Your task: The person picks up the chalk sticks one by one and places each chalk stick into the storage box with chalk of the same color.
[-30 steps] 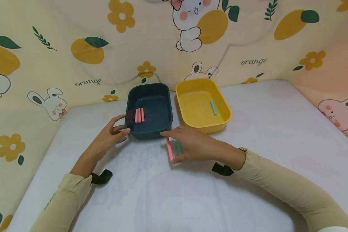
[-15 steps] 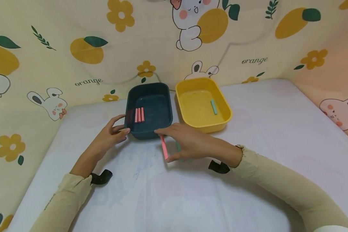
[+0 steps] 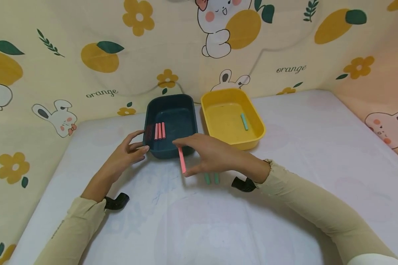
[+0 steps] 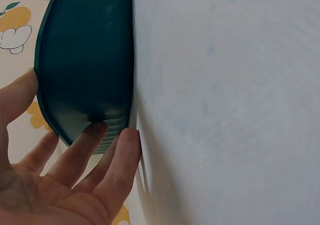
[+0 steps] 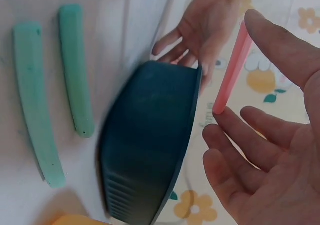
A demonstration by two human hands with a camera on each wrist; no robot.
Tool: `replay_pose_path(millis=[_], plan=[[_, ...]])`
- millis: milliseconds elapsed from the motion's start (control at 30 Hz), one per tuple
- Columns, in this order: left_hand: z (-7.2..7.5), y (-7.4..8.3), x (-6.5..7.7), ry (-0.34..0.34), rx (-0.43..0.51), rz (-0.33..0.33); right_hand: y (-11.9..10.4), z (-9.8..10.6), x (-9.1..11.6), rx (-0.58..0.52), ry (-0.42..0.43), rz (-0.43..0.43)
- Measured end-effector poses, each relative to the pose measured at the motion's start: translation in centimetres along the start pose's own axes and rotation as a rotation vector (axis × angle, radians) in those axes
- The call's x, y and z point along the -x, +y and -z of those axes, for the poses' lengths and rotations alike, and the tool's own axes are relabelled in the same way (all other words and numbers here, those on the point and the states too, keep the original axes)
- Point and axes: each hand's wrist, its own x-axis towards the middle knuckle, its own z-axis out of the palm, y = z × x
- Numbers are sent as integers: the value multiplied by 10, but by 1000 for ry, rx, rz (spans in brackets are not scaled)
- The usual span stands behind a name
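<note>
My right hand (image 3: 215,152) pinches a pink chalk stick (image 3: 182,161) by its two ends, thumb at one end and a fingertip at the other. The stick is raised over the near edge of a dark blue-green bin (image 3: 183,117). Three pink chalk sticks (image 3: 160,131) lie side by side inside that bin. At the bin's near left corner, my left hand (image 3: 124,156) rests its spread fingers on the outer wall, thumb at the rim (image 4: 38,67). Beneath my right hand, two green chalk sticks (image 5: 37,105) lie on the table, partly hidden in the head view.
Right of the dark bin stands a yellow bin (image 3: 242,146) with one green chalk stick (image 3: 244,122) in it. A white cloth (image 3: 199,228) covers the table, and a printed curtain (image 3: 172,55) hangs behind the bins.
My right hand has moved left and away from me with the pink chalk stick, up to the dark bin's edge. More of the green sticks shows beneath it. My left hand stays put.
</note>
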Motion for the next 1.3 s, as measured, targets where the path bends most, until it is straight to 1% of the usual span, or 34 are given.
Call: replay_pose_path(millis=[167, 333, 500, 600, 700, 867, 1100, 1300], plan=[[-1, -1, -3, -9, 16, -2, 3, 2, -5, -14, 7, -27], [-2, -2, -5, -14, 32, -11, 3, 2, -12, -25, 15, -3], [-2, -3, -5, -7, 26, -4, 2, 2, -24, -7, 19, 4], [-1, -3, -5, -6, 22, -9, 2, 4, -32, 8, 8, 2], [-1, -4, -5, -5, 21, -14, 2, 7, -39, 13, 1, -11], [-1, -3, -4, -7, 24, -18, 4, 10, -50, -15, 5, -61], [2, -2, -4, -4, 23, -24, 10, 14, -65, -28, 12, -54], [2, -3, -2, -14, 23, -15, 19, 15, -76, -90, 35, -83]])
